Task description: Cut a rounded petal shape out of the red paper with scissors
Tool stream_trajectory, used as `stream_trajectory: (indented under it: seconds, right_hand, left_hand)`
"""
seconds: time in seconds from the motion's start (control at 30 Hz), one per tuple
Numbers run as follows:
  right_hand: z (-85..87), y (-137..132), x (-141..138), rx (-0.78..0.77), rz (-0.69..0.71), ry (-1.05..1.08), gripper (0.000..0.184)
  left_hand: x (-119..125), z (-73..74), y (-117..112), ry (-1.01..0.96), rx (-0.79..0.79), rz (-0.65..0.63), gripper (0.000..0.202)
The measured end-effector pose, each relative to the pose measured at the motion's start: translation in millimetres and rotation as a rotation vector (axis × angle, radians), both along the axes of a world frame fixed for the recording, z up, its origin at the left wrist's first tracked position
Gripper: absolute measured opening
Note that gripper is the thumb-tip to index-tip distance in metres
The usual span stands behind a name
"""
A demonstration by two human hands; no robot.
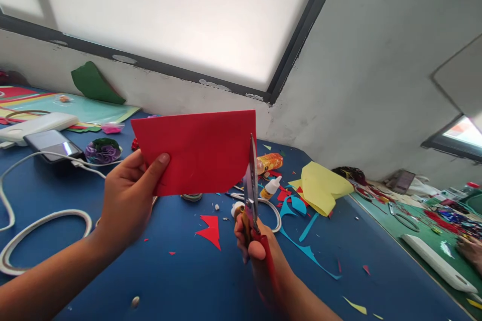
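Observation:
My left hand (130,195) pinches the lower left part of a red sheet of paper (199,153), thumb in front and fingers behind. The sheet is held up above the table, and its lower right corner is cut away at a slant. In my right hand (259,251) is a pair of scissors (251,185) with red handles, the blades pointing up. They stand at the sheet's right edge, one blade overlapping it in view; whether they touch the paper I cannot tell. A red paper scrap (210,231) lies on the table below the sheet.
Yellow paper (318,188), blue paper offcuts (309,251), a small glue bottle (270,188) and an orange-labelled bottle (270,162) lie behind and right. A phone (52,145), a white cable (9,200) and a purple paper flower (103,151) are left. Another person's hand (470,251) shows far right.

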State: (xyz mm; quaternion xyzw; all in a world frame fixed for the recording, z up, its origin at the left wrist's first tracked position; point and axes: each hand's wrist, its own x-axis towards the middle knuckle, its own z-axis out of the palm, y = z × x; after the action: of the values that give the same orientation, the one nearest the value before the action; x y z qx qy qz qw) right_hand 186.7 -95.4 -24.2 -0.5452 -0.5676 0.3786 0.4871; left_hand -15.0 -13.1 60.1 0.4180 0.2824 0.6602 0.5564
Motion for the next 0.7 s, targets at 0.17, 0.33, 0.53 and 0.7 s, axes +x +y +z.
stream_trajectory:
  seconds: [0.17, 0.33, 0.53, 0.7]
  right_hand:
    - [5.4, -3.0, 1.0, -0.038, 0.008, 0.017, 0.074]
    - [7.6, -3.7, -0.3, -0.057, 0.010, 0.017, 0.068]
    - [10.9, -6.8, -3.5, -0.066, 0.010, 0.002, 0.057]
    - [12.2, -7.2, -5.8, -0.072, 0.008, -0.022, 0.054]
  left_hand:
    - [0.1, 0.5, 3.0, 0.010, 0.030, 0.018, 0.026]
    - [-2.2, 3.2, 4.5, -0.006, 0.064, 0.026, 0.015]
    - [-2.1, 5.9, 6.1, -0.015, 0.078, 0.062, 0.013]
    - [-3.6, 7.3, 10.0, -0.024, 0.082, 0.087, 0.012]
